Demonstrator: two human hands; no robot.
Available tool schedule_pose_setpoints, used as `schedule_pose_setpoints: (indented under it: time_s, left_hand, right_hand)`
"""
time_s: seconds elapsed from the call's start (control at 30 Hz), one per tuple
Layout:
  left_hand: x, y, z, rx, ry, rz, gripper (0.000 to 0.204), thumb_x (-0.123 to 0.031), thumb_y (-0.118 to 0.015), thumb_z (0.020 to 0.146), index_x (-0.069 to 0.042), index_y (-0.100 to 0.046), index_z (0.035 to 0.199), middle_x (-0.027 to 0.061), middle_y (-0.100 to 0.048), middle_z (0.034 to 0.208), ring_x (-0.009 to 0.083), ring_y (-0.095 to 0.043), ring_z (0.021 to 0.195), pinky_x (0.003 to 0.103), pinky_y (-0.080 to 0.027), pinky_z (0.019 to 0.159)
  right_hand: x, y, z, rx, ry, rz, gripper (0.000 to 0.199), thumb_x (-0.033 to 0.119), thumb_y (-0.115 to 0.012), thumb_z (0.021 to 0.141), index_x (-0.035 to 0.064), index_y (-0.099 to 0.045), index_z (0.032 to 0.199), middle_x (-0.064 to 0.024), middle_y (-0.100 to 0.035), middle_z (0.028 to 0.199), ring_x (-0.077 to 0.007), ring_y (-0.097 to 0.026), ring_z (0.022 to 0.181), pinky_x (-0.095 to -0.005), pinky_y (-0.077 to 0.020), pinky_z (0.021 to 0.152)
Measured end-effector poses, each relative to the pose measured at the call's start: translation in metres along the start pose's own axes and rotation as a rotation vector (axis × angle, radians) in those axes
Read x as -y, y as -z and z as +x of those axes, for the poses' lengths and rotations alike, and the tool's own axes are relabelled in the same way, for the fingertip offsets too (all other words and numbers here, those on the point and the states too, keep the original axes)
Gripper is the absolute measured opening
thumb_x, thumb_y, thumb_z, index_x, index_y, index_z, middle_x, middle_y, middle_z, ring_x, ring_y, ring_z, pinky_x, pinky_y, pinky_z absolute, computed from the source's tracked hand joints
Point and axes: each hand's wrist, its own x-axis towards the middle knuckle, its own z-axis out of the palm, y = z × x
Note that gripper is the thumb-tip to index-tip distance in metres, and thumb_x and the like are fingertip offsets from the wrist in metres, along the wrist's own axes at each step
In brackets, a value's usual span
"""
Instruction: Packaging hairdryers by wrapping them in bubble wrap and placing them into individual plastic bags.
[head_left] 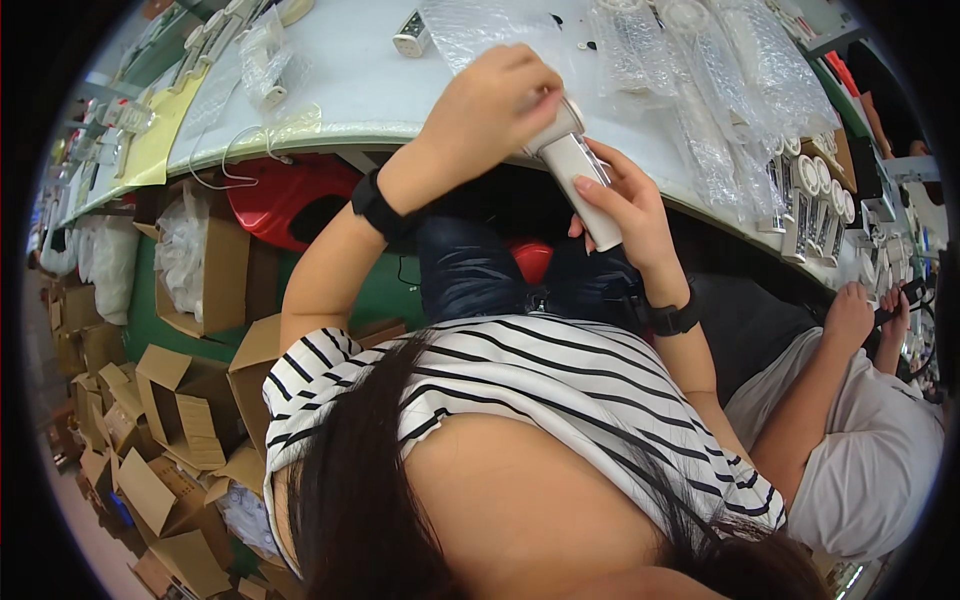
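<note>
In my right hand (pixel 632 205) is a white handheld device (pixel 582 180) with a long flat-sided body and a rounded head. It is tilted above my lap at the table's front edge, its head toward the table. The fingers of that hand wrap around the body, thumb on top. My left hand (pixel 495 105) is closed at the head end, its fingertips pinched together; what they grip, if anything, is too small to make out. Behind the left hand, a sheet of bubble wrap (pixel 475 30) lies on the table, next to a small white part with a dark face (pixel 411 36).
Bubble-wrapped items (pixel 690 60) cover the table's right side, near several upright white devices (pixel 815 205). A yellow sheet (pixel 160 125) and a wire hook (pixel 225 165) lie left. Cardboard boxes (pixel 185 405) and a red stool (pixel 290 200) stand left; a co-worker's arm (pixel 810 410) is at right.
</note>
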Motion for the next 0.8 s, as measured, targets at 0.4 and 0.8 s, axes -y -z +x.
schedule_pose_setpoints:
  time_s: [0.4,0.8]
  left_hand:
    - [-0.018,-0.001,-0.028,-0.138,-0.082,0.110,0.016,0.004,-0.062,0.069,0.001,-0.056,0.084,0.0106,-0.053,0.080,0.0258,-0.051,0.070,0.031,-0.044,0.061]
    - [-0.011,0.005,-0.044,-0.500,0.085,0.061,0.028,0.006,-0.063,0.062,-0.002,-0.051,0.085,0.0109,-0.053,0.088,0.0260,-0.053,0.079,0.030,-0.043,0.067]
  right_hand:
    - [-0.016,-0.025,0.018,-0.047,0.184,0.388,0.062,0.012,-0.052,0.082,0.0035,-0.016,0.133,-0.0189,-0.053,0.090,-0.0221,-0.056,0.054,-0.0266,-0.0433,0.036]
    - [-0.005,-0.032,0.016,0.272,0.140,0.621,0.057,0.019,-0.037,0.085,0.0103,-0.011,0.135,-0.0288,-0.043,0.112,-0.0219,-0.050,0.044,-0.0266,-0.0400,0.031]
